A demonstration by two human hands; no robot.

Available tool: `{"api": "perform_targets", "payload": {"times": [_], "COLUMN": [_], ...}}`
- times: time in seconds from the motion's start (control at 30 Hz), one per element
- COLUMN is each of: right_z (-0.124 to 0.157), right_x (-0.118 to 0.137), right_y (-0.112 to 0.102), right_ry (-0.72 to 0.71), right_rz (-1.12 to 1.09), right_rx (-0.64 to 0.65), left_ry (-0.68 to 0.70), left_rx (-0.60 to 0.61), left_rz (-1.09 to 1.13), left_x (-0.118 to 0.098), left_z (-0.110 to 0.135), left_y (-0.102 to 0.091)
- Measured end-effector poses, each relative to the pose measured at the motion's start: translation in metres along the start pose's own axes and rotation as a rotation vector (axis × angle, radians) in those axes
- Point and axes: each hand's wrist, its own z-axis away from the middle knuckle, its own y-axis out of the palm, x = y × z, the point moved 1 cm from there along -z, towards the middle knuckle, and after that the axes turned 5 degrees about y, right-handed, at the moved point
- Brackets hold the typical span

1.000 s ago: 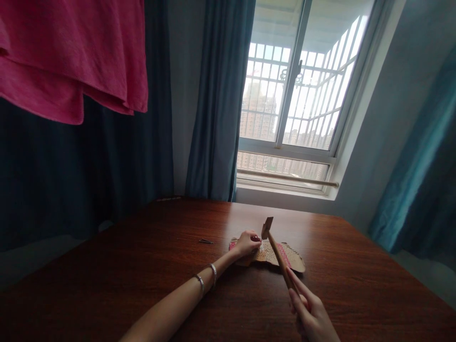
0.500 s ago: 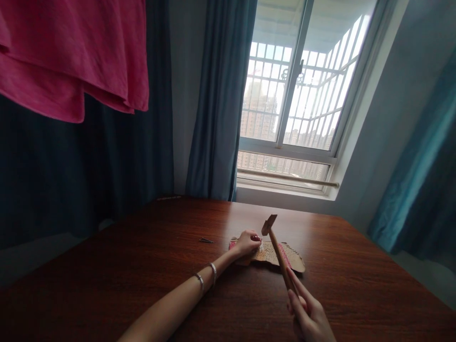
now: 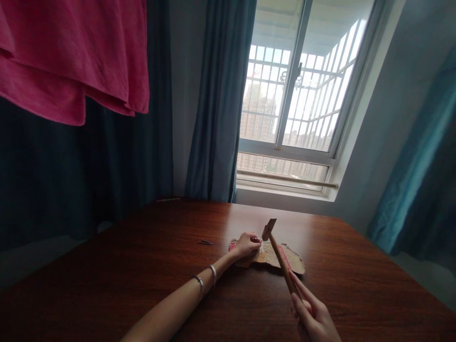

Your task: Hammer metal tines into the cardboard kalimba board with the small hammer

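Note:
A hammer [image 3: 280,254] with a wooden handle is gripped near its lower end by my right hand [image 3: 311,311]. Its head is raised a little over a piece of cardboard [image 3: 295,262], close to the fingers of my left hand [image 3: 249,244]. The cardboard lies flat, dotted with many small marks or holes and bearing pink patches. My left hand rests at its left part, thumb and fingers pinched together; what they hold is too small to make out. To the left of that hand lie several thin dark pieces that look like nails [image 3: 205,242].
The brown wooden table [image 3: 142,275] reaches back to the window [image 3: 285,118] and blue curtains [image 3: 213,118]. A pink cloth [image 3: 78,57] hangs at the upper left. A thin strip [image 3: 168,199] lies at the table's far left edge.
The hammer head has dipped slightly, and my right hand has shifted a little to the right and down. My left hand keeps its place on the cardboard.

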Motion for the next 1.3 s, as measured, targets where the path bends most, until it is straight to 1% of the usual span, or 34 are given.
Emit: {"api": "perform_targets", "payload": {"times": [0.07, 0.1, 0.2, 0.27, 0.3, 0.37, 0.43, 0.53, 0.7, 0.87, 0.97, 1.07, 1.2, 1.3], "right_z": [0.001, 0.001, -0.001, -0.003, -0.004, -0.007, -0.009, -0.011, -0.012, -0.014, -0.013, -0.011, -0.01, -0.011], "right_x": [-0.004, -0.006, -0.011, -0.014, -0.015, -0.017, -0.018, -0.019, -0.019, -0.017, -0.013, -0.008, -0.002, -0.002], "right_y": [-0.011, -0.018, -0.045, -0.066, -0.076, -0.094, -0.108, -0.122, -0.129, -0.13, -0.13, -0.127, -0.118, -0.113], "right_ry": [0.001, -0.002, 0.014, 0.072, 0.114, 0.189, 0.23, 0.265, 0.336, 0.279, 0.284, 0.299, 0.263, 0.226], "right_rz": [0.046, 0.083, 0.283, 0.465, 0.553, 0.694, 0.792, 0.901, 1.021, 1.065, 1.09, 1.12, 1.172, 1.233], "right_rx": [-0.046, -0.09, -0.302, -0.428, -0.465, -0.51, -0.527, -0.518, -0.496, -0.451, -0.441, -0.452, -0.446, -0.444], "left_ry": [-0.014, -0.018, -0.02, -0.022, -0.023, -0.021, -0.017, -0.008, 0.011, 0.018, 0.009, 0.012, 0.006, 0.006], "left_rx": [-0.006, -0.011, -0.022, -0.027, -0.027, -0.028, -0.029, -0.038, -0.05, -0.022, -0.011, -0.004, -0.024, -0.021], "left_rz": [-0.012, -0.016, -0.011, -0.007, -0.005, -0.002, 0.003, 0.012, 0.024, 0.03, 0.027, 0.022, 0.007, 0.004], "left_x": [-0.001, -0.001, -0.001, -0.001, -0.001, -0.002, -0.002, -0.002, 0.0, 0.0, 0.0, 0.0, -0.002, -0.004], "left_z": [0.001, 0.001, 0.001, 0.001, 0.001, 0.001, 0.001, 0.0, 0.001, 0.002, 0.002, 0.002, 0.002, 0.003], "left_y": [0.0, -0.001, -0.001, -0.001, -0.001, -0.001, -0.001, -0.001, 0.0, -0.001, -0.001, -0.001, -0.002, -0.003]}}
